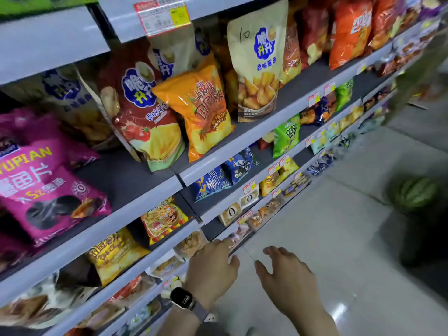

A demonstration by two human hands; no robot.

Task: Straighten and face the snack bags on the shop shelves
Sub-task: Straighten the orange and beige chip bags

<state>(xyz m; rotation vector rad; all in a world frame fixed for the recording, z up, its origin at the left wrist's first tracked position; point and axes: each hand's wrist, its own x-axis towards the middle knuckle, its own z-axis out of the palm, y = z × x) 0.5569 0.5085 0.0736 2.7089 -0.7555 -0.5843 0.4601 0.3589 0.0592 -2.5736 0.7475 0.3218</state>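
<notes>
Grey shop shelves (155,192) run from the lower left to the upper right, stocked with snack bags. On one shelf a pink bag (46,190) leans at the left, beside it a red bag (143,110), a tilted orange bag (201,110) and an upright beige bag (259,66). My left hand (213,265), with a watch on the wrist, hovers low by the lower shelf edge with fingers loosely bent, holding nothing. To its right, over the floor, my right hand (283,270) is spread and empty.
Lower shelves hold a yellow bag (116,253), blue bags (213,183), a green bag (286,137) and wrapped buns (230,213). A watermelon (414,192) lies on the pale tiled floor (339,214) at the right, with a dark object beneath it.
</notes>
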